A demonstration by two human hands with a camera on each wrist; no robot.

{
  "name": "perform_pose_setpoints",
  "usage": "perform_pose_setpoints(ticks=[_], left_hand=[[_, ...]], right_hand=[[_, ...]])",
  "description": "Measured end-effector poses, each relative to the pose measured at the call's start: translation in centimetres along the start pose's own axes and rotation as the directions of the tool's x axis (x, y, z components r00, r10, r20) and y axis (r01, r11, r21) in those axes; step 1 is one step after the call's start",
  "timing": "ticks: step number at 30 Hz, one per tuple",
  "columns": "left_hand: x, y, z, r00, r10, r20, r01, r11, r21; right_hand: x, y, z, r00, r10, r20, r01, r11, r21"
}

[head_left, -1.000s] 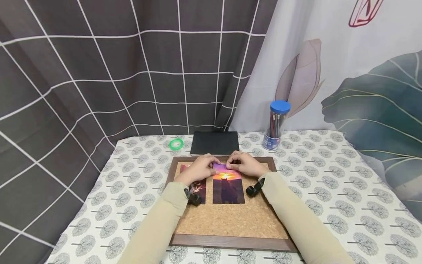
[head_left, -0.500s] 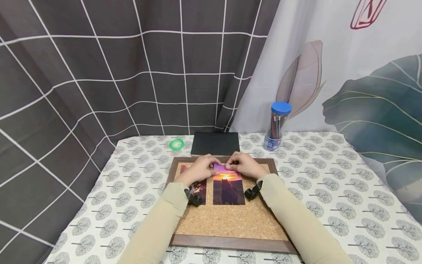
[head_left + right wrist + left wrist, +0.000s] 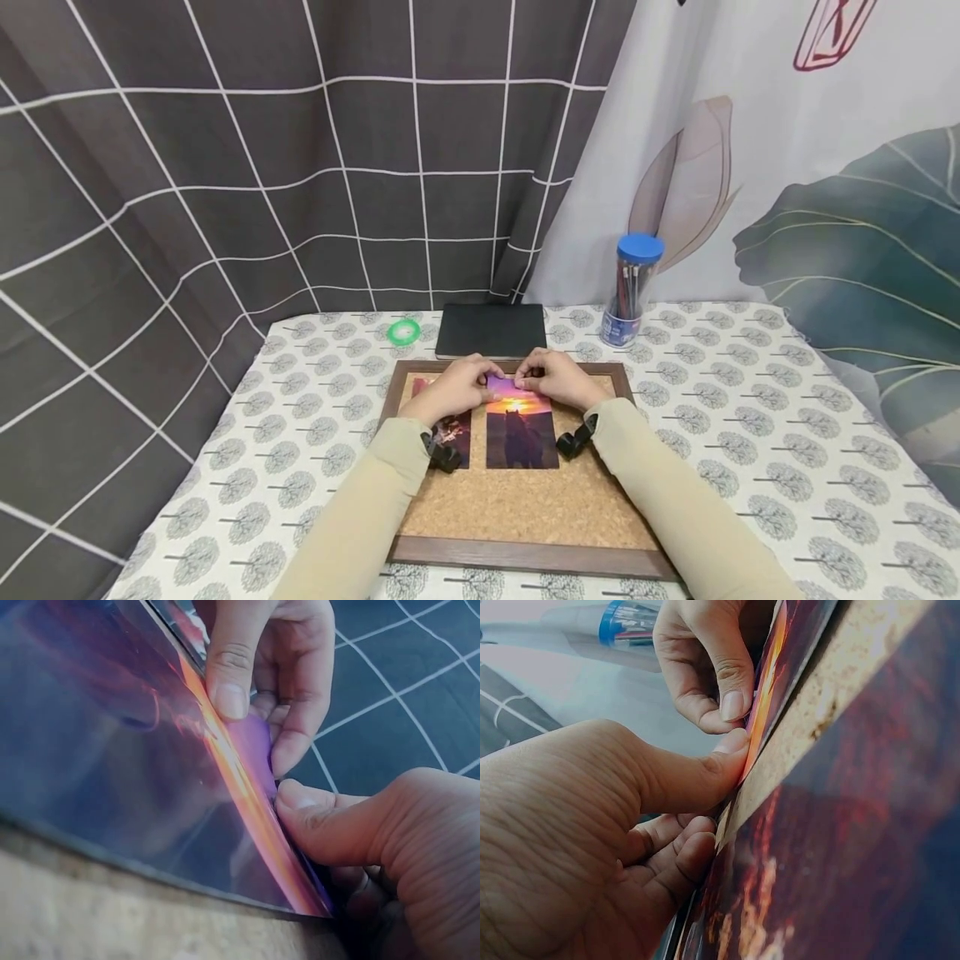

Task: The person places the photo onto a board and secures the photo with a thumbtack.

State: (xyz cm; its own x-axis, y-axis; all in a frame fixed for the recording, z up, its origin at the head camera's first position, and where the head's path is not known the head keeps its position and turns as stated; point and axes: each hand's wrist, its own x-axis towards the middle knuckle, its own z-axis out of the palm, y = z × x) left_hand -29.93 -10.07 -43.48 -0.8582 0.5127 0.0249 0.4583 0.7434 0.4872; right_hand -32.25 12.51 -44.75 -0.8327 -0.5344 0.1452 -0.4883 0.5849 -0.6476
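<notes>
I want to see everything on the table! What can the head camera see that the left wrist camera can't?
Only the head view shows the whole cork board, the green tape roll, the black notebook and a second photo by the left sleeve. Only the left wrist view shows, close up, the left thumb pressing the sunset photo's edge. Both show the left hand, right hand, sunset photo and blue-lidded pencil tube.

I am at a home craft corner: patterned curtains [image 3: 750, 150] behind my cloth-covered worktop [image 3: 750, 433], a pencil jar [image 3: 628, 287] at one o'clock.
</notes>
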Motion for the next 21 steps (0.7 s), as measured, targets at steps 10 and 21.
perform_pose_setpoints(ticks=[10,21], left_hand=[[0.00,-0.08,-0.08,1.000,0.017,-0.013,-0.017,1.000,0.008],[-0.18,-0.13,-0.12,1.000,0.016,-0.002,-0.016,1.000,-0.005]], right_hand=[[0.11,0.69,0.05,1.000,0.003,-0.002,-0.003,0.999,0.047],[0.03,0.56,-0.07,1.000,0.007,-0.007,-0.007,0.997,0.070]])
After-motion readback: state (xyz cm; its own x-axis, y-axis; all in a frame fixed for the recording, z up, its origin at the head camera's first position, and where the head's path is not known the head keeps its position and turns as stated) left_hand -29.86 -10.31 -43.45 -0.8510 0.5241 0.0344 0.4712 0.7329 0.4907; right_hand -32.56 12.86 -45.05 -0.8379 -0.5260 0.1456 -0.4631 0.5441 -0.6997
